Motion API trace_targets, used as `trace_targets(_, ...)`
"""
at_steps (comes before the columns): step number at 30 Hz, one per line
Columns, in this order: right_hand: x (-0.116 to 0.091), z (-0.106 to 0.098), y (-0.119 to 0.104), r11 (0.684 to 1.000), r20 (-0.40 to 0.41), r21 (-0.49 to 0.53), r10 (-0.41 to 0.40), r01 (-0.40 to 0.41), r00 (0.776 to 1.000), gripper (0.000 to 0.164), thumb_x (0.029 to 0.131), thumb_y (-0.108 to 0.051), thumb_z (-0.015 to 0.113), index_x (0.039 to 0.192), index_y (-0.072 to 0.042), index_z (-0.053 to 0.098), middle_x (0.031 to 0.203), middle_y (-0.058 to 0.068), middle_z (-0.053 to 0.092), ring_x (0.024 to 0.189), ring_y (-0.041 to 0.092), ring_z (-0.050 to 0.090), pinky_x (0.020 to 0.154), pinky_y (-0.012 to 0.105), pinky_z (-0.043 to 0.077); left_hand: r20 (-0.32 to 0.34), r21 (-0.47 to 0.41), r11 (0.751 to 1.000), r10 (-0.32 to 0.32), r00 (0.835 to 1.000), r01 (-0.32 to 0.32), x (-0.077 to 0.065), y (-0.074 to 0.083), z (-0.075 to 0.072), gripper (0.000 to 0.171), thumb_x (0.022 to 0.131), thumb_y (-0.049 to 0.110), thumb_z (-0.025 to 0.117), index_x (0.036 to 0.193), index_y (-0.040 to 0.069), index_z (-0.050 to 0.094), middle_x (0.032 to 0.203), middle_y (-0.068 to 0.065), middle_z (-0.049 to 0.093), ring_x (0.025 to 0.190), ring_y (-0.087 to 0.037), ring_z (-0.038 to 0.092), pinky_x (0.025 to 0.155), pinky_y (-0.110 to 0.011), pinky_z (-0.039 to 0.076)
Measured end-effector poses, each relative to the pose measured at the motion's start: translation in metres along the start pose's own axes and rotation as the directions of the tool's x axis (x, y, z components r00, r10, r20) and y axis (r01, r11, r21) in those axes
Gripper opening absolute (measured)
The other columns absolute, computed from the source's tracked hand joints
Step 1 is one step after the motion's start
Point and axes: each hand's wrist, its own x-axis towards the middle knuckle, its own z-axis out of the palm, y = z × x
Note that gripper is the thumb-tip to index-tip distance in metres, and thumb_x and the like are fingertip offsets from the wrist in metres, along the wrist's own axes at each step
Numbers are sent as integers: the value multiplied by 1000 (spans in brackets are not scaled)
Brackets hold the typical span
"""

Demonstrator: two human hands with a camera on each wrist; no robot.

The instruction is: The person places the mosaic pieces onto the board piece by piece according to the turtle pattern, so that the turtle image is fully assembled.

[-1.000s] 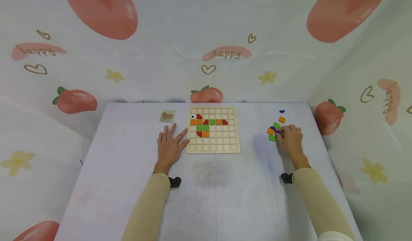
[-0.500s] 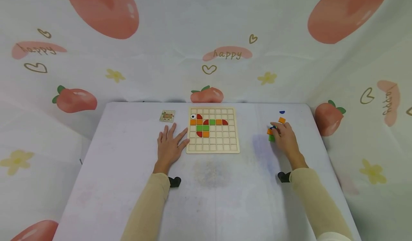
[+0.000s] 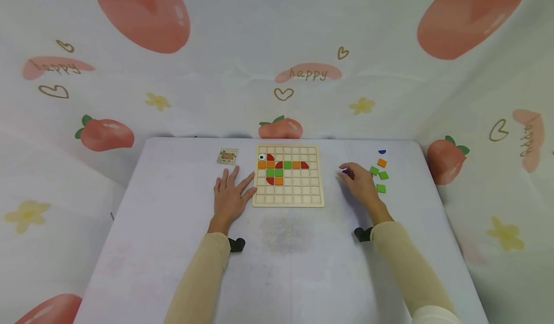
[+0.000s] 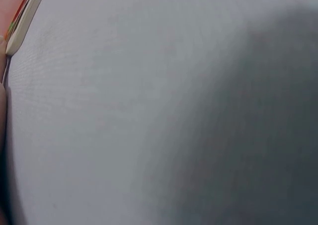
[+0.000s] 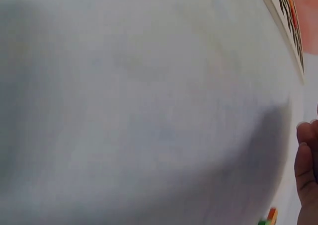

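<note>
In the head view, my left hand (image 3: 229, 200) lies on the table with fingers spread, its thumb and index fingertips at the left edge of the wooden grid board (image 3: 303, 190). On that board sit an eye tile (image 3: 262, 157), red rounded tiles (image 3: 305, 165) and orange and green square tiles. My right hand (image 3: 360, 182) is over the table to the right of the board and pinches a small dark blue piece (image 3: 347, 172) between thumb and fingers. Fingers hide most of its outline. The right wrist view shows part of this hand's fingers (image 5: 304, 160) at its right edge.
Beyond my right hand lie several loose tiles: green squares (image 3: 384, 175), an orange square (image 3: 382, 162) and a blue half-round piece (image 3: 382, 151). A small pattern card (image 3: 227, 156) lies left of the board. Printed cloth (image 3: 207, 107) rises behind the table.
My right hand has left the loose tiles and moved left toward the board with the blue piece, uncovering green tiles. The left hand has stayed in place.
</note>
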Motion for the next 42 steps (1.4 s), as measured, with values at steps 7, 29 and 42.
trace_targets(7,8,20,-21,998,33,57,7,-9,999,29,102,-16,63,128,-5,67,123,17,69,102,29,62,92,44,55,-5,-13,1000,2,1000,-2,-2,2,-2,59,101,67,41,156,48,33,174,-4,10,161,-37,-3,128,-62,2)
trace_targets(29,18,72,-42,977,-34,213,42,-34,999,20,95,-25,74,106,-9,75,113,12,55,97,25,56,87,34,46,-22,-8,1000,11,1000,-11,0,0,-4,58,101,67,42,155,48,35,174,-5,11,161,-37,-2,128,-62,4)
trace_targets(42,16,68,-36,957,6,262,127,-124,992,23,97,-30,70,109,-10,73,121,10,53,112,26,55,103,43,47,-8,-10,1000,7,1000,-8,-1,1,-2,58,101,67,41,155,49,34,174,-5,11,161,-37,-3,128,-62,3)
